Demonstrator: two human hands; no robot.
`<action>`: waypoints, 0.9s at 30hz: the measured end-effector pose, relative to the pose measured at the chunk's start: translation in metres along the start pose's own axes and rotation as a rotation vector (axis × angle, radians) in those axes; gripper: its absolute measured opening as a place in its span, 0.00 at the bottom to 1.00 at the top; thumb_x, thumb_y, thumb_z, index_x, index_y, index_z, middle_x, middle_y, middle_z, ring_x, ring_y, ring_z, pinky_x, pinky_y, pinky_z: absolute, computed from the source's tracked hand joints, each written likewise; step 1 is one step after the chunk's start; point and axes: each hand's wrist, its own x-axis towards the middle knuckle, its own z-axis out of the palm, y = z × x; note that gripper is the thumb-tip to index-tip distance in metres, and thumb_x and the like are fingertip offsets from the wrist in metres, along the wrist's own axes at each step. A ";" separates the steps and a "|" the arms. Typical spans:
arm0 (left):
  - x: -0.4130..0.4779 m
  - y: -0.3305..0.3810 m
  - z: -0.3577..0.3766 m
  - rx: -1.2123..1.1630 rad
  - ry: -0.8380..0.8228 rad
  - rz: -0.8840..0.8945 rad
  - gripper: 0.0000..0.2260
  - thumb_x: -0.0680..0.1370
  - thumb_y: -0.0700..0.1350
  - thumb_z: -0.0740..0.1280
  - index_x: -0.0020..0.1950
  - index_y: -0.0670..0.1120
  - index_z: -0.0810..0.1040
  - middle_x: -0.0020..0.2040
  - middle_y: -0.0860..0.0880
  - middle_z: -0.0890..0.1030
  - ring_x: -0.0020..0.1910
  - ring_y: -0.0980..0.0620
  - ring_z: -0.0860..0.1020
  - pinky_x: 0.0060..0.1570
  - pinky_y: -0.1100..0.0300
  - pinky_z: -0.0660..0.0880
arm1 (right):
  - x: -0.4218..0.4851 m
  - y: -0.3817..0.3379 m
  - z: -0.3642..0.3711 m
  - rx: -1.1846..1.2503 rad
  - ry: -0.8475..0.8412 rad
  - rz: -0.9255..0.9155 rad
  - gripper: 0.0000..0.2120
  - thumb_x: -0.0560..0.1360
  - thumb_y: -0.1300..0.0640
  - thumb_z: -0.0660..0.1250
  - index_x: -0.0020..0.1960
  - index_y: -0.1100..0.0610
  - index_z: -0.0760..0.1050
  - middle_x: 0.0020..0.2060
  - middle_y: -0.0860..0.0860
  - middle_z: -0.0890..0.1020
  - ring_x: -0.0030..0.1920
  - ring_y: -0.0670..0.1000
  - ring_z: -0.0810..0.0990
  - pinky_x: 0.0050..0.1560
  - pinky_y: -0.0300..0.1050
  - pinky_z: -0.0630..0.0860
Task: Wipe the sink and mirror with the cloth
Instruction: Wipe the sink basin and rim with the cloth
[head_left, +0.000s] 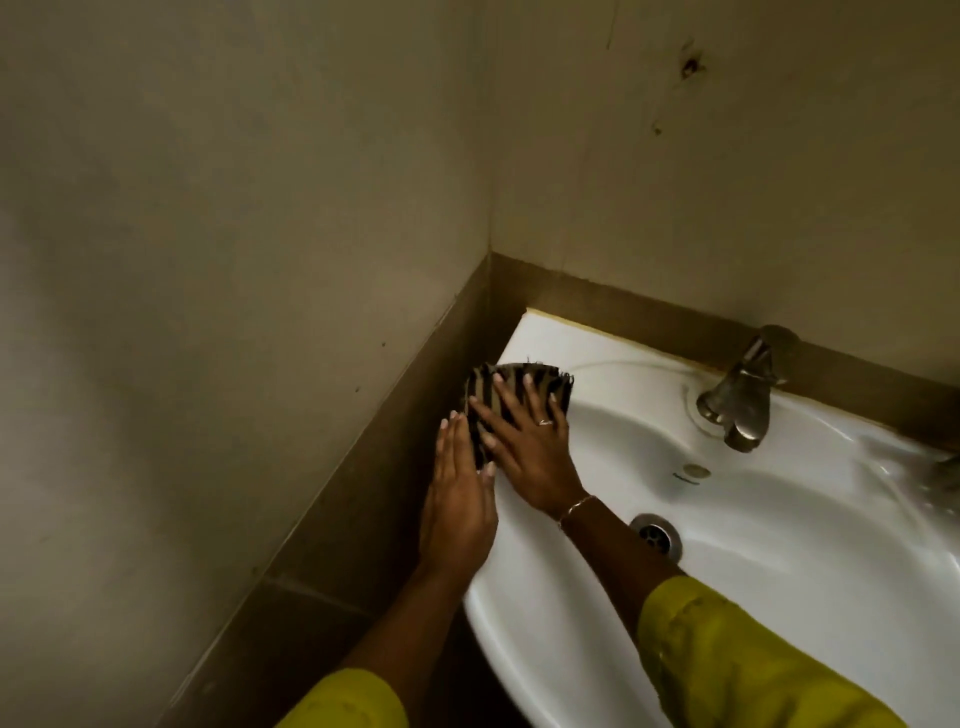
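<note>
Striped cloth (511, 391) lay on the white washbasin (779, 545) rim's left edge, pinned flat under our right hand (524, 441), fingers spread, not clenched. Left hand (457, 499) lay flat just left of it, fingers together, touching the cloth's edge. Metal tap (740, 395) stood well right; drain (657, 535) beside the right wrist.

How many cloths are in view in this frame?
1. The striped cloth lies on the sink's left rim near the wall corner, pressed flat under the right hand, with the left hand at its edge. No other cloth shows.
</note>
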 end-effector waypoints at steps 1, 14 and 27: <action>0.000 0.000 0.000 -0.025 0.003 -0.027 0.28 0.78 0.55 0.50 0.75 0.44 0.49 0.76 0.47 0.52 0.71 0.58 0.47 0.68 0.63 0.53 | 0.003 -0.004 -0.004 0.109 0.044 0.083 0.29 0.78 0.42 0.41 0.70 0.53 0.67 0.72 0.54 0.64 0.74 0.57 0.54 0.71 0.56 0.48; -0.004 0.002 -0.011 -0.630 0.070 -0.395 0.20 0.82 0.46 0.48 0.74 0.43 0.55 0.72 0.42 0.63 0.61 0.57 0.64 0.45 0.79 0.65 | 0.033 -0.073 0.015 0.053 -0.045 0.673 0.32 0.77 0.51 0.60 0.76 0.49 0.48 0.75 0.57 0.37 0.74 0.62 0.35 0.70 0.64 0.52; -0.016 -0.002 -0.043 -0.922 -0.115 -0.553 0.24 0.81 0.53 0.42 0.73 0.44 0.58 0.71 0.44 0.65 0.67 0.49 0.66 0.60 0.60 0.66 | -0.010 -0.105 0.009 0.056 -0.230 0.594 0.36 0.77 0.40 0.53 0.77 0.53 0.41 0.74 0.64 0.38 0.73 0.68 0.42 0.71 0.62 0.57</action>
